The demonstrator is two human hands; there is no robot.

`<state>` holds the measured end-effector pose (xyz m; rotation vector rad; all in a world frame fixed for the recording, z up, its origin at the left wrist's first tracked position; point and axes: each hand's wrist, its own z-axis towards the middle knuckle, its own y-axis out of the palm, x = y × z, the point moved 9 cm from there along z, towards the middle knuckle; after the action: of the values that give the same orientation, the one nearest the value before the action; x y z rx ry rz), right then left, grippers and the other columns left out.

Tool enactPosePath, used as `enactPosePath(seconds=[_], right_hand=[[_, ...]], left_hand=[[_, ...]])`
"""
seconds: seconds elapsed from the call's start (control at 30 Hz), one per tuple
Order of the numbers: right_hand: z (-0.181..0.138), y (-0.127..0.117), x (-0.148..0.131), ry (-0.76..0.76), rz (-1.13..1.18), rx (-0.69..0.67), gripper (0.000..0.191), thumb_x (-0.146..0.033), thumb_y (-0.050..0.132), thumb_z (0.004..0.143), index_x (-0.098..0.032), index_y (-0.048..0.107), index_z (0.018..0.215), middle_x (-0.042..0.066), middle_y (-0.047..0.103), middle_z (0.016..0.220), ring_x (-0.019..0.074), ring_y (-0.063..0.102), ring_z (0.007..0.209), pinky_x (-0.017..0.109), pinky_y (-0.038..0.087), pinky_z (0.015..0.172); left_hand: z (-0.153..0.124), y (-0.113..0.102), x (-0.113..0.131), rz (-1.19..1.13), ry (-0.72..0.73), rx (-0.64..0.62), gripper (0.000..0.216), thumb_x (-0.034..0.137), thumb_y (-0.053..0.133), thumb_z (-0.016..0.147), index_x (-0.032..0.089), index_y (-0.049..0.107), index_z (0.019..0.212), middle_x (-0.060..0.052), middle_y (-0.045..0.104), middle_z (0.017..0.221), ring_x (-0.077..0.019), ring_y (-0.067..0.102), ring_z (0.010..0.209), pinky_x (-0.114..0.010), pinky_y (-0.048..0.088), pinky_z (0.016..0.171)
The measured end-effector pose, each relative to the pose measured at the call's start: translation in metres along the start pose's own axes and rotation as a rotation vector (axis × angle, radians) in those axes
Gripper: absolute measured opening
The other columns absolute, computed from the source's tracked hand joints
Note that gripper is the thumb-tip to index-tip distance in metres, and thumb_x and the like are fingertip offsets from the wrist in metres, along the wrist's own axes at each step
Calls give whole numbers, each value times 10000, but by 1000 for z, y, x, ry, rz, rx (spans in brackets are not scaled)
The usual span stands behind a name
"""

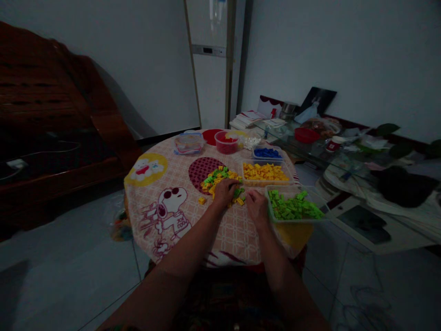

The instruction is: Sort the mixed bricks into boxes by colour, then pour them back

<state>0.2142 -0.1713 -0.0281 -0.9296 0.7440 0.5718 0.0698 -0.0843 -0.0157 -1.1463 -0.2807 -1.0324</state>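
Observation:
A mixed pile of yellow and green building blocks [220,174] lies on the cloth-covered table. My left hand [225,191] rests over the near side of this pile, fingers bent together and pointing right; whatever is under them is hidden. Just to the right, my right hand [257,205] is closed with its fingertips drawn together, beside the green-block tub; anything in the pinch is too small to make out. That clear plastic tub [272,216] holds green blocks [292,205]. Behind it stands another clear tub [267,183] with yellow blocks [263,171]. One yellow block [201,200] lies apart on the left.
Further back are a tub of blue blocks [267,152], white pieces [251,142], a round pink-red container [226,146] and a lidded clear box [189,142]. A cluttered glass table [310,147] stands right; a wooden bench [51,110] is left.

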Motion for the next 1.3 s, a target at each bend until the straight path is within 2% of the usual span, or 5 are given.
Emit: enactPosePath(seconds=[0.3,0.63,0.87,1.03,1.3], right_hand=[[-20,20,-17,-75,-481,-181,101,-288,654,897,-223,717,942,81,731,946,211,645,874,278,426,751],[-15,0,-5,17,-144,30,122,-295,651,840,-212,713,905,31,723,774,192,643,743,276,454,706],[32,-5,0,104,120,240,199,-344,621,794,-175,687,876,19,680,695,179,606,637,281,479,648],[58,-11,9,167,157,339,304,-272,536,805,-139,686,1033,41,690,749,206,632,688,324,511,729],[20,9,-13,-113,-139,96,232,-243,497,918,-185,722,929,83,722,898,213,647,854,320,491,825]], left_hand=[[0,0,-4,-57,2,18,267,152,573,862,210,795,998,-57,786,1032,-212,706,1007,-348,527,986],[1,0,-6,-76,10,45,266,151,585,844,225,804,974,-62,783,990,-219,707,965,-366,542,959],[0,1,-4,-64,11,26,269,148,574,856,222,798,985,-62,779,1019,-213,702,990,-357,529,975],[-1,0,-4,-56,5,26,269,155,574,860,225,795,997,-55,778,1031,-207,699,988,-351,527,980],[-1,0,-4,-85,5,25,310,129,532,865,205,788,1021,-70,778,1069,-216,697,1043,-362,517,1005]])
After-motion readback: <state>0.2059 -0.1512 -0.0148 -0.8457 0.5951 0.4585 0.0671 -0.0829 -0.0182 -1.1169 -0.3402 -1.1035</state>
